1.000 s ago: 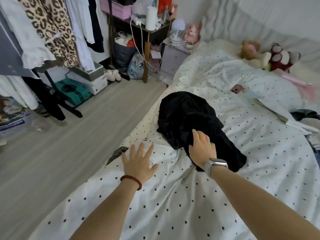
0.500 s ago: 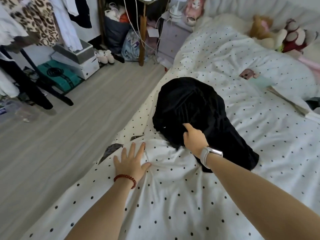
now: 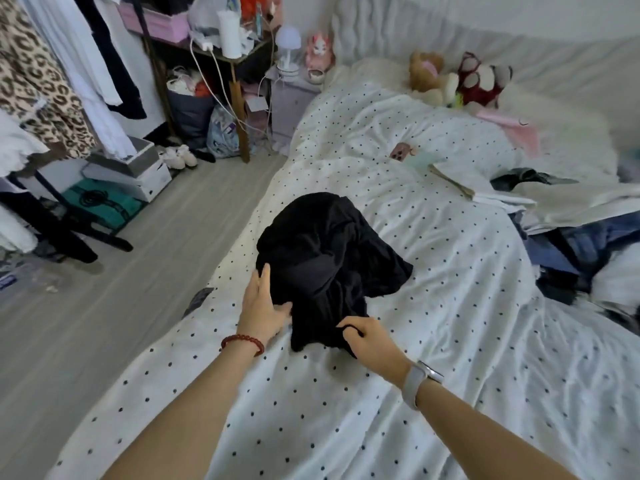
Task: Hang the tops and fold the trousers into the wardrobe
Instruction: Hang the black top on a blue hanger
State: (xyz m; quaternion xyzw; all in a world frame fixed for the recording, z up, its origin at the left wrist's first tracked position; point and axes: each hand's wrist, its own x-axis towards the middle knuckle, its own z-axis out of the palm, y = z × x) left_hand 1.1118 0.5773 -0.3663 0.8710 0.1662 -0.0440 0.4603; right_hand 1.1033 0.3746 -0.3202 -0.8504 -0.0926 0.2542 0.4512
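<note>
A crumpled black garment (image 3: 329, 251) lies bunched on the white polka-dot bed (image 3: 450, 306), near its left edge. My left hand (image 3: 261, 304), with a red bead bracelet, lies flat against the garment's left side, fingers straight, thumb touching the cloth. My right hand (image 3: 369, 342), with a watch on the wrist, pinches the garment's near edge between curled fingers and thumb. Whether the garment is a top or trousers cannot be told.
A clothes rack (image 3: 52, 98) with hanging leopard-print and white garments stands at the left. Boxes (image 3: 128, 174) and slippers (image 3: 178, 157) sit on the wooden floor. A heap of other clothes (image 3: 571, 233) lies at the bed's right; a phone (image 3: 400, 154) and plush toys (image 3: 460, 81) lie farther back.
My left hand has moved from the bedsheet onto the garment's left side. My right hand has drawn back to the near edge and pinched it; the garment is bunched closer.
</note>
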